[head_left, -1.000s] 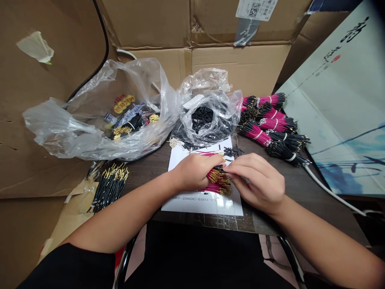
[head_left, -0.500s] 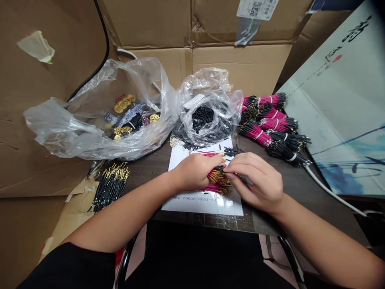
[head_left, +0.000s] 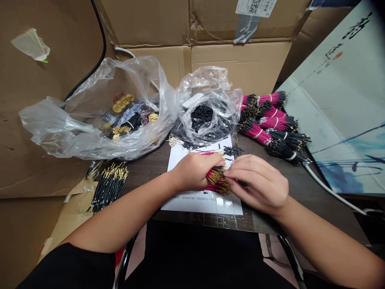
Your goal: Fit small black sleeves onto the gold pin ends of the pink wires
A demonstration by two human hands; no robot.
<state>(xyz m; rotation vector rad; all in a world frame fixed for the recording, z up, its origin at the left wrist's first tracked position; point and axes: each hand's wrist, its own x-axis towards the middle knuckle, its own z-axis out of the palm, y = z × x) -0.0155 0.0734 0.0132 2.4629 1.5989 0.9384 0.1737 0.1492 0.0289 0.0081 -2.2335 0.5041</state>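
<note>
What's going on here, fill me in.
A person is working at a dark table with both bare hands. The left hand grips a bunch of pink wires with gold-coloured ends, over a printed white sheet. The right hand has its fingertips at those ends; whether it pinches a small piece is too hidden to tell. Behind sits an open plastic bag of small black pieces. Tied wire bundles lie to the right, black wires to the left.

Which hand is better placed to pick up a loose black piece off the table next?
Probably the right hand: it's nearer the loose black pieces, while the left hand is wrapped around the pink wires.
</note>
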